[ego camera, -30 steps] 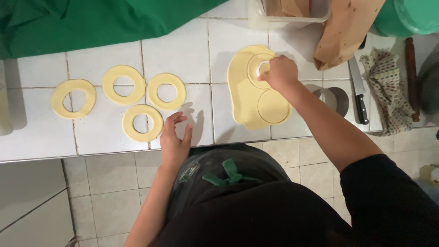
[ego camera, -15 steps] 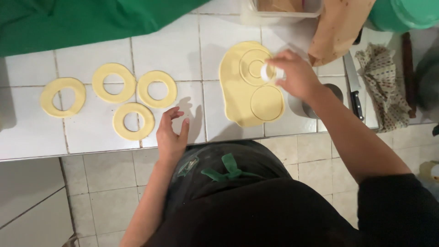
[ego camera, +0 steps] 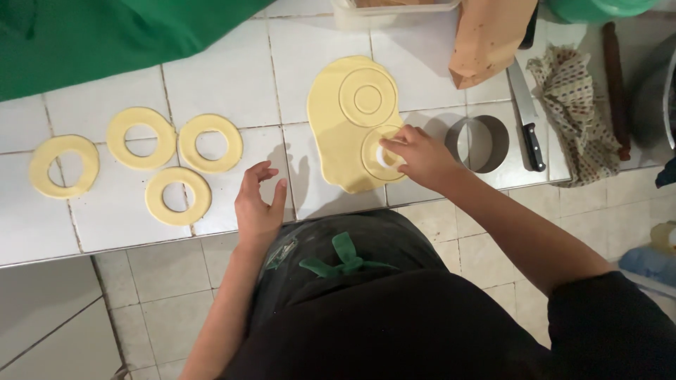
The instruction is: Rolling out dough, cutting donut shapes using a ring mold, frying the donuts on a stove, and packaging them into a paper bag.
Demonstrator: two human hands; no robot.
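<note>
Four dough rings (ego camera: 176, 195) lie left of our dough sheet (ego camera: 338, 134); right hand (ego camera: 415, 155) pinches small cutter (ego camera: 386, 156), left hand (ego camera: 259, 204) released; an off-centre press could tear the ring.

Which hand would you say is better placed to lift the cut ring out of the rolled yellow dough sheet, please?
Probably the right hand: its fingertips already rest on the lower cut ring in the flat yellow dough sheet. The left hand hovers open over bare white tile, apart from the dough.

Tiled counter (ego camera: 232, 77): dough sheet (ego camera: 338, 127), 4 rings (ego camera: 178, 195)
</note>
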